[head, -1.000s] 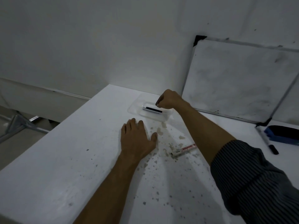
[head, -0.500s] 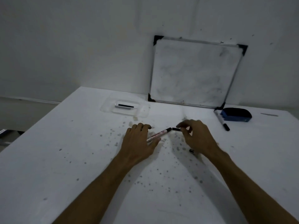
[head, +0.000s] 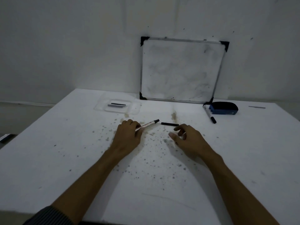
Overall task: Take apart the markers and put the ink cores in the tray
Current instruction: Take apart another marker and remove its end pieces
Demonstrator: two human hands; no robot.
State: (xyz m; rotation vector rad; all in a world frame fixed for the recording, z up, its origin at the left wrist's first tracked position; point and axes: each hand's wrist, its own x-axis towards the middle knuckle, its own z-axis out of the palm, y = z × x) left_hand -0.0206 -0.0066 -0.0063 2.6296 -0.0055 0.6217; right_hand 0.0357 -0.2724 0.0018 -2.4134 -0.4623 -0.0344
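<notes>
My left hand (head: 128, 137) grips a pale marker barrel (head: 148, 125) low over the stained table, its dark tip pointing right. A black cap (head: 170, 124) lies on the table just right of that tip. My right hand (head: 186, 138) hovers beside the cap with fingers apart, holding nothing. A clear plastic tray (head: 135, 108) sits at the back left with a thin black ink core (head: 118, 104) and a pale piece inside.
A small whiteboard (head: 180, 69) leans on the wall at the back. A blue eraser (head: 223, 108) and another marker (head: 209, 115) lie at the back right. Dark ink spots cover the table's middle (head: 154, 159).
The view swung right from the tray. My right hand left the tray, pulled the black cap off the marker, and let it go on the table. My left hand took hold of the marker.
</notes>
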